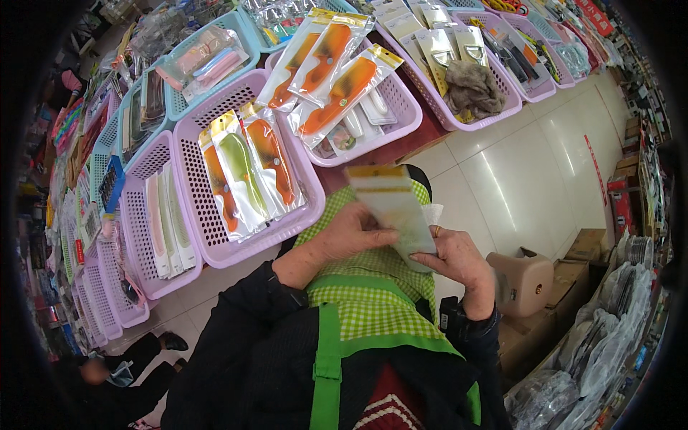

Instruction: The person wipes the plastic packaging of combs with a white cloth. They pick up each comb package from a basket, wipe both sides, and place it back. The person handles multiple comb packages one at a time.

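Observation:
A flat plastic package with a yellow top band is held over my green checked apron, slightly blurred. My left hand grips its left side, thumb across its face. My right hand pinches its lower right edge. Beyond it, a lilac basket holds orange combs and a green comb in clear-fronted packets. Another lilac basket behind it holds more packets of orange combs.
More lilac and blue baskets of packaged goods line the table. Tiled floor lies to the right, with a beige molded object, cardboard boxes and plastic-wrapped stock. Another person in dark clothes is at lower left.

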### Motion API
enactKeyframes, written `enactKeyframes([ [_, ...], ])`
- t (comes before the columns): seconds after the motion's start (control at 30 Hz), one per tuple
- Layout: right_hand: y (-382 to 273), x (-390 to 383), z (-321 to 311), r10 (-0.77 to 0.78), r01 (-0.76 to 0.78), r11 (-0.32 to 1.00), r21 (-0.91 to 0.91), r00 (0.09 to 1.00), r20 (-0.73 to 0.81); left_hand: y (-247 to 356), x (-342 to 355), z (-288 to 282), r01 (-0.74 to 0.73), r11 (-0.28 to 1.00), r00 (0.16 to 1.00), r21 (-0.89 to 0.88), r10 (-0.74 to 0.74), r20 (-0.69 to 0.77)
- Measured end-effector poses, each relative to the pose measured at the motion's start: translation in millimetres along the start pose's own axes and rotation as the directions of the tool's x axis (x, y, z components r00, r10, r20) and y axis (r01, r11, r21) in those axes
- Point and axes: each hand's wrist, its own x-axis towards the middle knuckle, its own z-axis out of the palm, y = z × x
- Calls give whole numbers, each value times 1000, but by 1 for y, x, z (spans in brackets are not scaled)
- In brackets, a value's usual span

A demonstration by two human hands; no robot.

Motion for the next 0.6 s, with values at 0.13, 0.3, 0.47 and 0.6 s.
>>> enactKeyframes([
  [0.13,9,-7,-9,32,-1,990,142,976,-216,1,-3,-4,51,999,995,17,-49,-89],
  [0.3,14,-16,-10,329,19,885,464,680,-655,-9,0,5,-27,998,931,-63,2,-366],
  [0.47,-5,-4,21,17,114,984,139,712,-702,-21,8,15,-19,997,920,-72,-11,-391],
  [0.6,-9,22,60,-1,67,991,113,866,-499,-30,8,17,-10,997,923,-81,-22,-384],
])
